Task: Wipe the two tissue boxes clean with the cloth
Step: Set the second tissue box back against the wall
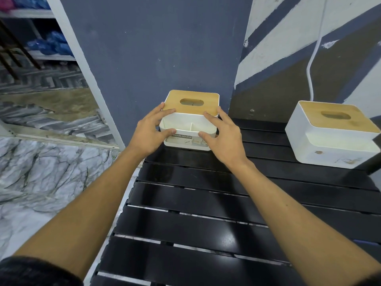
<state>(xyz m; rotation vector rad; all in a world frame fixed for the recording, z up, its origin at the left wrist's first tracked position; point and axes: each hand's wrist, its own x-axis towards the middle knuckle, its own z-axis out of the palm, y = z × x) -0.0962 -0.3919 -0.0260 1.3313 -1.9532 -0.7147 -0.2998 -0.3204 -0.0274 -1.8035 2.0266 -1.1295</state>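
Note:
A white tissue box with a wooden lid and a "TISSUE HOLDER" label stands at the far left corner of the black slatted table, against the dark blue wall. My left hand rests on its left side, with fingers on the lid edge and thumb on the front rim. Against its right side lies my right hand, fingers spread. A second white tissue box with a wooden lid sits at the far right of the table, touched by neither hand. No cloth is in view.
A white cable hangs down the wall behind the second box. To the left of the table lies a marble-patterned floor, with shelves of blue bags beyond.

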